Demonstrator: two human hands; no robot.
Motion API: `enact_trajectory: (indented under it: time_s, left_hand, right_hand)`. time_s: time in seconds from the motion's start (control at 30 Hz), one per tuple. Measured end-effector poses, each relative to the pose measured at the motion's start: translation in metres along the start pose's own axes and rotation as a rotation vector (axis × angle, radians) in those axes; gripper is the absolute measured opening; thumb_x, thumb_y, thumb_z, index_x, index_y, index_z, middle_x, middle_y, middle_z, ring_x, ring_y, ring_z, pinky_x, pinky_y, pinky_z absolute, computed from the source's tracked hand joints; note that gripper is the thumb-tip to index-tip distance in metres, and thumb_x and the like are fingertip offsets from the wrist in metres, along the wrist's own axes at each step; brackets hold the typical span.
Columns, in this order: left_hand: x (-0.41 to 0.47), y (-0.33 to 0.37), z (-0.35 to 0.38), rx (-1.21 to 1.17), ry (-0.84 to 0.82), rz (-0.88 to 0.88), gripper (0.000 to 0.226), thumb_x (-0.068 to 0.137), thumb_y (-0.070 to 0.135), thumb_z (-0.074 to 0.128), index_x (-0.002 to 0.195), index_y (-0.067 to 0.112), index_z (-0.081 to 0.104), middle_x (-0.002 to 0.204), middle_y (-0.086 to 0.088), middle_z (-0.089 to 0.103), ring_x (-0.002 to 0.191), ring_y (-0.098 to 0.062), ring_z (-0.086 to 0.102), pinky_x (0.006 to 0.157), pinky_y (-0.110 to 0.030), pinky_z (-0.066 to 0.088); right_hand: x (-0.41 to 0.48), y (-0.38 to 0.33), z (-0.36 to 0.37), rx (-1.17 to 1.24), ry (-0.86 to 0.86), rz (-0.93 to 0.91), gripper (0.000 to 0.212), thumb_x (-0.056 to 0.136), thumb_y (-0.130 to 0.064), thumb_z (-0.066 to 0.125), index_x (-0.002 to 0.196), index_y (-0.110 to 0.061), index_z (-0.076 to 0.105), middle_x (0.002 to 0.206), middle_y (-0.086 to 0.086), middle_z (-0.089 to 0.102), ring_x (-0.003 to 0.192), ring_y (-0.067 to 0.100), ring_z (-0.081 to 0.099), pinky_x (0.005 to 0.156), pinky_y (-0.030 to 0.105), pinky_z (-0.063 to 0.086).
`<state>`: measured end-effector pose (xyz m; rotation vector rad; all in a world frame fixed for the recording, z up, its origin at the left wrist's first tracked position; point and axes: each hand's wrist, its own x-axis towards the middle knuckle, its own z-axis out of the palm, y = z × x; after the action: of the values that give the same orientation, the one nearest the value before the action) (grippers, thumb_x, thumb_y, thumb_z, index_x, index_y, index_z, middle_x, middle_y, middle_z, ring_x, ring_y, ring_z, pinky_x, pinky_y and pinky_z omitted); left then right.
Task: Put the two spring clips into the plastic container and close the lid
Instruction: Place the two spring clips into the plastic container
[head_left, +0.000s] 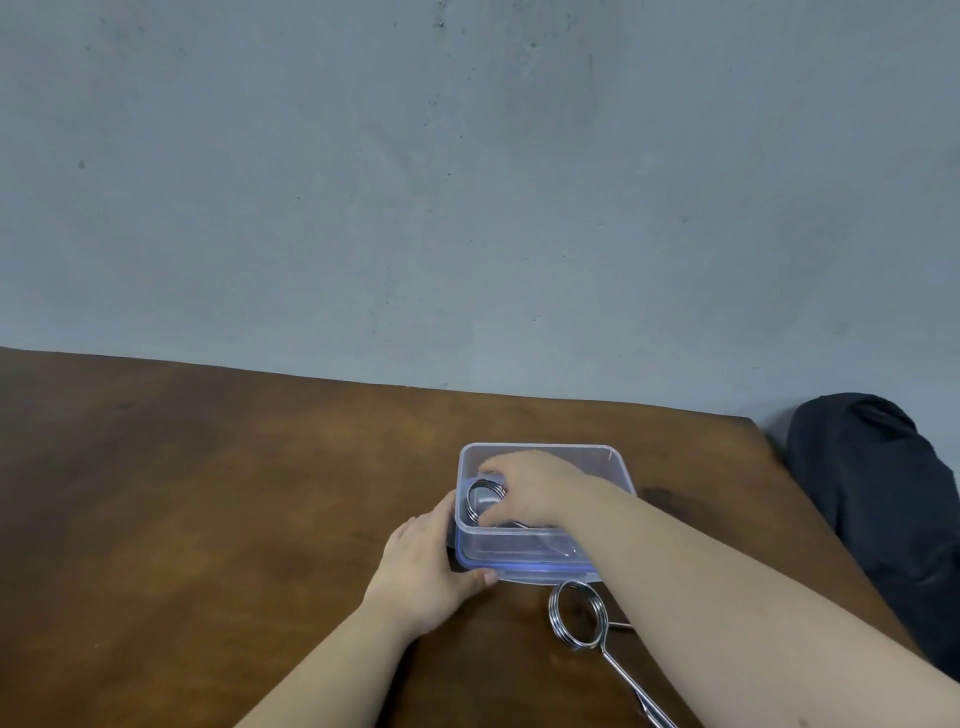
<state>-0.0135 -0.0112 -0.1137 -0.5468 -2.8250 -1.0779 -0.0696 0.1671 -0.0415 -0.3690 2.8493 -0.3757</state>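
Note:
A clear plastic container (613, 460) stands open on the brown table, resting on its blue-rimmed lid (540, 570). My right hand (530, 486) reaches inside it and grips the coil of one metal spring clip (480, 500), whose handles lie along the container's floor. My left hand (423, 564) presses flat against the container's left front corner, thumb along the lid's edge. The second spring clip (576, 613) lies on the table just in front of the container, its coil up and long handles running toward me under my right forearm.
The wooden table (208, 493) ends at a grey wall behind the container. A dark cloth-like bundle (883, 493) sits beyond the table's right edge.

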Motion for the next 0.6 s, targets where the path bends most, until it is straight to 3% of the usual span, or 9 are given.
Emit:
enact_trajectory:
  time_s: [0.07, 0.17, 0.37, 0.5, 0.6]
  left_hand:
    - [0.0, 0.0, 0.0, 0.016, -0.008, 0.006, 0.079, 0.065, 0.054, 0.073, 0.132, 0.053, 0.032, 0.105, 0.042, 0.049, 0.094, -0.001, 0.048, 0.1, -0.033, 0.037]
    - [-0.001, 0.001, -0.002, 0.028, -0.009, 0.01, 0.072, 0.067, 0.051, 0.074, 0.128, 0.051, 0.036, 0.1, 0.041, 0.049, 0.09, -0.002, 0.049, 0.097, -0.034, 0.039]
    - [-0.003, 0.003, -0.001, 0.038, -0.026, 0.007, 0.071, 0.069, 0.054, 0.072, 0.13, 0.051, 0.035, 0.104, 0.037, 0.049, 0.098, -0.007, 0.053, 0.098, -0.038, 0.041]
    - [-0.003, 0.004, 0.001, 0.047, -0.022, 0.01, 0.069, 0.072, 0.053, 0.072, 0.131, 0.05, 0.036, 0.104, 0.035, 0.05, 0.097, -0.008, 0.052, 0.098, -0.04, 0.043]
    - [-0.006, 0.004, 0.001, 0.042, -0.013, 0.006, 0.067, 0.074, 0.05, 0.073, 0.131, 0.048, 0.038, 0.103, 0.032, 0.052, 0.096, -0.009, 0.052, 0.097, -0.039, 0.043]
  right_hand:
    - [-0.011, 0.004, -0.006, 0.128, 0.078, 0.03, 0.049, 0.093, -0.048, 0.061, 0.138, -0.029, 0.059, 0.132, -0.004, 0.066, 0.116, 0.021, 0.062, 0.095, 0.036, 0.049]
    - [-0.043, 0.013, -0.009, 0.255, 0.228, 0.02, 0.024, 0.1, -0.033, 0.053, 0.11, -0.021, 0.072, 0.107, -0.005, 0.072, 0.095, 0.019, 0.064, 0.088, 0.039, 0.054]
    - [-0.115, 0.038, 0.023, 0.099, 0.499, 0.068, 0.024, 0.093, -0.03, 0.058, 0.074, -0.016, 0.064, 0.077, -0.003, 0.063, 0.083, 0.017, 0.054, 0.074, 0.035, 0.051]
    - [-0.141, 0.046, 0.038, -0.083, 0.706, 0.036, 0.018, 0.09, -0.035, 0.064, 0.085, -0.021, 0.073, 0.086, -0.006, 0.064, 0.093, 0.019, 0.055, 0.083, 0.036, 0.048]
    - [-0.149, 0.042, 0.049, -0.08, 0.673, 0.01, 0.036, 0.086, -0.049, 0.054, 0.084, -0.019, 0.074, 0.081, -0.006, 0.067, 0.085, 0.022, 0.061, 0.078, 0.039, 0.054]
